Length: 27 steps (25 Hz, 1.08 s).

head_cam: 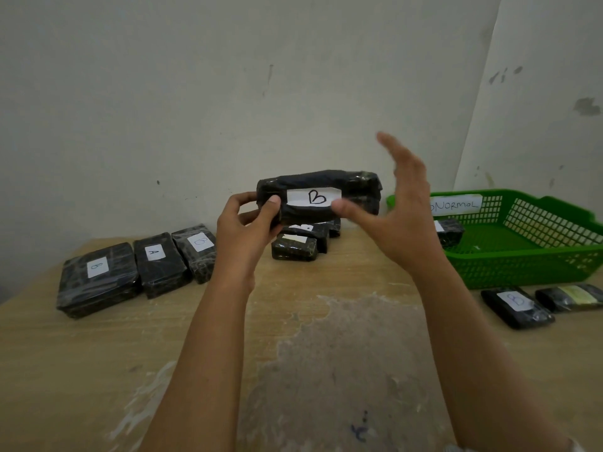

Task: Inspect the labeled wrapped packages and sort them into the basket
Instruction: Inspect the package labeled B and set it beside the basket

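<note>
**Black-wrapped "B" package held up for its label check**

Black film and tape cover the held package (355,190), which is lifted clear of the wooden table (326,337), above the small pile of packages (295,246) at the middle. Its white label (315,198) faces the camera and reads "B". The left hand (246,220) grips the package's left end, thumb on the front and fingers curled round behind. The right hand (404,207) is spread, fingers straight and pointing up, its thumb in front of the label's right edge. It is blurred, so I cannot tell whether the thumb touches the wrap.

The step in hand looks like inspection: the letter is being read, and no placing has begun. The green basket (522,256) stands to the right, near the raised package. It carries a paper tag (456,205) partly hidden by the right hand, and one package (450,231) already lies inside. Most of the sorting seems left to do: three packages (158,262) lie in a row on the left, and two more (517,306) sit just in front of the basket.

If "B" belongs in the basket, the next move calls for the right hand to take the free end. The package then has to go over the near rim.
</note>
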Motion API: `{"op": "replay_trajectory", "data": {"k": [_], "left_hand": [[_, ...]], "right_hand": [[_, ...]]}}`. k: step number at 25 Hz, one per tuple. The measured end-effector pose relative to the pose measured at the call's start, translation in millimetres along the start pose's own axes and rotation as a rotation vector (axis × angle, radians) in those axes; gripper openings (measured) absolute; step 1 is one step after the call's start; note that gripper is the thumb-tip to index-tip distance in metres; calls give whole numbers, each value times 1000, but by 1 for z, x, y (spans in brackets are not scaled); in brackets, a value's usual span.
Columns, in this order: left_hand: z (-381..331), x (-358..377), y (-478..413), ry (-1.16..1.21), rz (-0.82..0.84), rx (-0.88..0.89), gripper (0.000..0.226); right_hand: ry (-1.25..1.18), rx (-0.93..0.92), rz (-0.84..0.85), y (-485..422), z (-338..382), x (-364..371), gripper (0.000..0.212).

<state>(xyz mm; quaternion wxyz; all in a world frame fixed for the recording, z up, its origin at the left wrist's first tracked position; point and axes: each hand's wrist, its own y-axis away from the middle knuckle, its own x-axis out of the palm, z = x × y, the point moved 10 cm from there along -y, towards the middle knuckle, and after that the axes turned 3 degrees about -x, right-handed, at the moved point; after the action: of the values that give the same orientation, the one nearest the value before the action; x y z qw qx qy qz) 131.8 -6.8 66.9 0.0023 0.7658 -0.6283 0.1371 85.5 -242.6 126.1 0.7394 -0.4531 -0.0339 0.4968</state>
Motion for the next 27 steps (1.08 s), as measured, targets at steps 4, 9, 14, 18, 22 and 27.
{"op": "replay_trajectory", "data": {"k": [4,9,14,18,22,27], "left_hand": [[6,17,6,-61,49,-12,40],[15,56,20,-75,213,-31,36],[61,118,29,-252,353,-98,27],[118,156,14,-861,378,117,32],[161,169,16,-1304,428,266,37],[166,167,14,-1303,431,308,38]], "right_hand": [[392,-110,256,1,-2,21,95],[356,-47,226,-6,-36,-9,61],[456,67,234,-22,-97,-76,54],[645,232,262,-34,-176,-124,54],[713,323,408,-33,-230,-134,56],[624,334,613,-32,-246,-97,57]]}}
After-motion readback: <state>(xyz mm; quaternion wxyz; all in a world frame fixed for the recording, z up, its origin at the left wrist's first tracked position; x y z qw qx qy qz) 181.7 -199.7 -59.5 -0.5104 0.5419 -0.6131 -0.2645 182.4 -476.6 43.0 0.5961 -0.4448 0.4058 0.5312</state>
